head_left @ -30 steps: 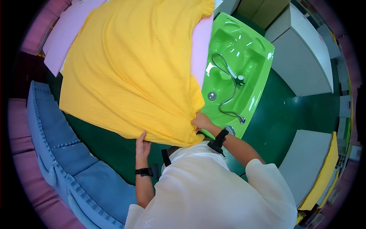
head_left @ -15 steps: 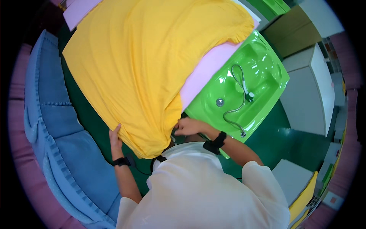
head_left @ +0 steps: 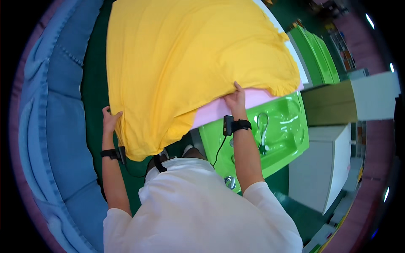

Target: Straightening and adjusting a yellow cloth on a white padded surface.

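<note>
A large yellow sheet (head_left: 190, 55) with soft folds covers a pink bed (head_left: 213, 114), whose right border shows. At the sheet's near left edge is my left hand (head_left: 110, 121), thumb and fingers apart, the thumb against the cloth. My right hand (head_left: 236, 100) is at the sheet's right edge, above the pink strip. Its thumb lies on the yellow cloth and its other fingers are partly hidden, closed at the edge. The near end of the sheet hangs bunched in front of my waist. Both wrists carry black straps with small boxes and cables.
A glossy green basin (head_left: 291, 137) with a shower hose stands right of the bed, a chrome fitting (head_left: 230, 182) at its near end. A blue sofa (head_left: 67, 126) runs along the left. White cabinet (head_left: 312, 164) and brown box (head_left: 331, 103) stand at the right.
My right hand has moved from the bunched near corner, up and right to the sheet's right edge. My left hand sits farther up the left edge. The view has turned.
</note>
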A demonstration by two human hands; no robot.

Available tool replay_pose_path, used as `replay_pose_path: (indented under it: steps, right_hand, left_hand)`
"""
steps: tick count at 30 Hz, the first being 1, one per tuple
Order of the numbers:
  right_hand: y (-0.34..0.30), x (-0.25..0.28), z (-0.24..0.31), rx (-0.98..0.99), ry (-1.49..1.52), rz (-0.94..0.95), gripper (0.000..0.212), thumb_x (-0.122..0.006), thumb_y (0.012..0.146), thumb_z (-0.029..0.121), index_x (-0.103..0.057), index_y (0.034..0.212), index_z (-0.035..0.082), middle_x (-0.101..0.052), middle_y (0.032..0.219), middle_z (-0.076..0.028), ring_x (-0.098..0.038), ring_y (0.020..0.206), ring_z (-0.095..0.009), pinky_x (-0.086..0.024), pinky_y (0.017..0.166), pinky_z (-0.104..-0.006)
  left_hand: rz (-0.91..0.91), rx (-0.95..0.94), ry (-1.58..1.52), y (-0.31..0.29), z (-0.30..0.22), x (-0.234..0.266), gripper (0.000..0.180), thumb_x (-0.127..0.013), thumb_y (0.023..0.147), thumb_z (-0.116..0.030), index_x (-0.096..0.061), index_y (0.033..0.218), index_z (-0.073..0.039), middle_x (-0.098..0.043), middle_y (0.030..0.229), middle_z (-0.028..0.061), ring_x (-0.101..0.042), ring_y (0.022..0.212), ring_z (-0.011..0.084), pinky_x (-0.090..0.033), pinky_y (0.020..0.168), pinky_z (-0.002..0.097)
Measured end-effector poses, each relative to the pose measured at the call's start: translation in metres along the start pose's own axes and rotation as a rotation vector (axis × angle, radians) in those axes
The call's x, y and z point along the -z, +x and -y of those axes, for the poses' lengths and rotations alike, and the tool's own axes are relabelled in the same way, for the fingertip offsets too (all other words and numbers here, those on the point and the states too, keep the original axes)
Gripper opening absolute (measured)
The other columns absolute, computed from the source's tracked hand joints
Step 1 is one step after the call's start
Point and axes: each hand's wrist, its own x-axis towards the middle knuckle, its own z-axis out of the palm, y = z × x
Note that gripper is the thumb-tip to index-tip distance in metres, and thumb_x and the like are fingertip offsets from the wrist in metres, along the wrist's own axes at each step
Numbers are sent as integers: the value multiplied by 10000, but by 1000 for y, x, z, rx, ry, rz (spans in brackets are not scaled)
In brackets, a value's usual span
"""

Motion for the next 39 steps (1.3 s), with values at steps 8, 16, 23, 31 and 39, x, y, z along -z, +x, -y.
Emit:
replay_pose_path:
  steps: [8, 16, 23, 31, 39]
  right_hand:
    - [-13, 17, 28, 29, 185, 159, 435, -510, 848, 154, -439, 1244, -10, -484, 1270, -172, -437, 1192, -321, -320, 1026, -468]
    - [-46, 42, 49, 223, -50, -98, 380, -538, 819, 95, -476, 1177, -18, -540, 1192, -148, -529, 1086, -291, -427, 945, -409]
    - [-98, 125, 35, 231, -249, -303, 354, -547, 845, 87, -473, 1174, -21, -568, 1139, -147, -562, 1032, -287, -468, 900, -404]
    - [-84, 193, 51, 223, -1007, -475, 419, -579, 837, 149, -457, 1191, -39, -584, 1082, -175, -578, 942, -310, -472, 786, -410]
    - [-45, 108, 64, 821, -1809, -901, 587, -706, 732, 325, -462, 1045, -107, -577, 965, -247, -568, 895, -335, -437, 772, -433]
  left_hand:
    - [-56, -64, 217, -86, 15, 20, 704, -731, 704, -126, -315, 1264, -34, -545, 1031, 181, -563, 958, 262, -466, 821, 357]
    - [41, -200, 356, -102, -16, -5, 523, -711, 707, -108, -414, 1130, -25, -538, 1002, 160, -566, 899, 268, -474, 793, 354]
    - [17, -289, 490, -100, -10, -16, 536, -707, 693, -94, -410, 1132, -13, -499, 1070, 203, -539, 961, 346, -454, 838, 378]
    - [-163, -151, 729, -98, -11, -22, 628, -720, 701, -300, -405, 1121, 43, -506, 1071, 242, -527, 986, 380, -439, 853, 410]
    - [237, 297, -39, -104, 34, -6, 538, -669, 777, -225, -441, 1184, 42, -558, 1169, 180, -562, 1045, 271, -434, 891, 340]
